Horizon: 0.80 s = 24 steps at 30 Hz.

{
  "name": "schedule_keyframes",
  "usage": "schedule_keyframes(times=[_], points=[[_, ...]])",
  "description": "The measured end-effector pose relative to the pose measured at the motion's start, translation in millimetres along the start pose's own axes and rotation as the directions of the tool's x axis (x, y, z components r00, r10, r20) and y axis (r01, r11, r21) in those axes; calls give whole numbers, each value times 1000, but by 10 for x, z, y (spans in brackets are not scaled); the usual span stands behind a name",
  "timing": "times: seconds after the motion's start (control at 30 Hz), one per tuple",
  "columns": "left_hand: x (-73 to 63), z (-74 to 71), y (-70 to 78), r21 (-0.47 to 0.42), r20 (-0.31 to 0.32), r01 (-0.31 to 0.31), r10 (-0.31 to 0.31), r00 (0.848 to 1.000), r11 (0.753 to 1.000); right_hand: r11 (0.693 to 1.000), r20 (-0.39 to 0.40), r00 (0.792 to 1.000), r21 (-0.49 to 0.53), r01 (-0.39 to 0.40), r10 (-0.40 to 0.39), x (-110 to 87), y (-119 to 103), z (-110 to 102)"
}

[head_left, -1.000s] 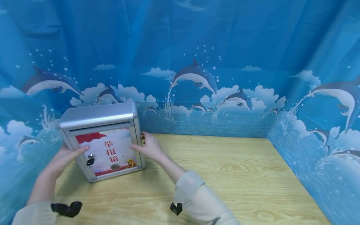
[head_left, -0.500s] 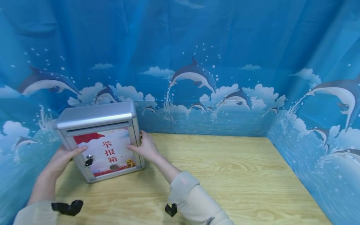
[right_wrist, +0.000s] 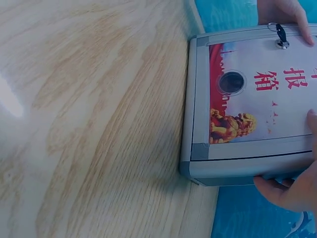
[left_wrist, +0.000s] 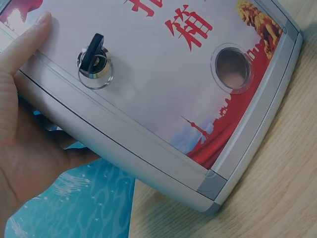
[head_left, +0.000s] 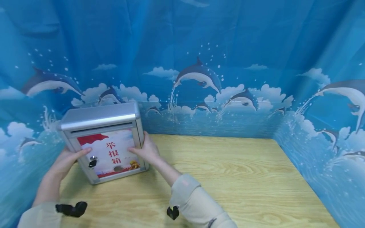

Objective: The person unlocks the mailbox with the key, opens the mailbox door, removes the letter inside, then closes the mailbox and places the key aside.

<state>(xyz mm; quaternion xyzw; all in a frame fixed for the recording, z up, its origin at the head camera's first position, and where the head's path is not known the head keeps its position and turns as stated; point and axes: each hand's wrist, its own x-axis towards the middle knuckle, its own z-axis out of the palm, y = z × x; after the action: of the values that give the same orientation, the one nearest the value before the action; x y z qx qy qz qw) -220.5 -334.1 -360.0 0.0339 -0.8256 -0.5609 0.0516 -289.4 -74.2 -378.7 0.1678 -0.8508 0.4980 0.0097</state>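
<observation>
A silver metal report box (head_left: 99,117) with a slot along its upper front stands at the left of the table, turned slightly. Its front panel (left_wrist: 148,94) carries red characters, a golden lion and a round window (left_wrist: 232,69). A black-headed key (left_wrist: 91,52) with a ring sits in the lock near the left edge. My left hand (head_left: 64,161) grips the box's left side, thumb on the front and fingers behind the side. On the opposite side my right hand (head_left: 148,150) holds it likewise, thumb lying on the panel. The fingers' far ends are partly hidden by the box.
The wood-grain table (head_left: 228,177) extends to the right and front. A blue curtain (head_left: 228,38) printed with dolphins and clouds hangs behind it and on both sides, close to the box at the left. Black straps (head_left: 72,209) hang near both sleeves.
The box stays in nearly the same place with both hands on it. My right hand has shifted slightly, its thumb reaching a little further over the front panel.
</observation>
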Motion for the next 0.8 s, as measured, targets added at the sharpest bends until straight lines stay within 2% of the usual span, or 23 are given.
schedule_keyframes(times=[0.23,0.5,0.8], points=[[8,-6,-14,10,-8,22,-22,1000,1000,999,2,1000,45,-7,7,16,-7,-20],[-2,-21,-4,27,3,5,-5,1000,1000,996,23,999,71,-46,45,25,-21,-57],[-6,-2,-6,26,-21,-21,21,1000,999,996,18,998,74,-58,57,39,-24,-64]])
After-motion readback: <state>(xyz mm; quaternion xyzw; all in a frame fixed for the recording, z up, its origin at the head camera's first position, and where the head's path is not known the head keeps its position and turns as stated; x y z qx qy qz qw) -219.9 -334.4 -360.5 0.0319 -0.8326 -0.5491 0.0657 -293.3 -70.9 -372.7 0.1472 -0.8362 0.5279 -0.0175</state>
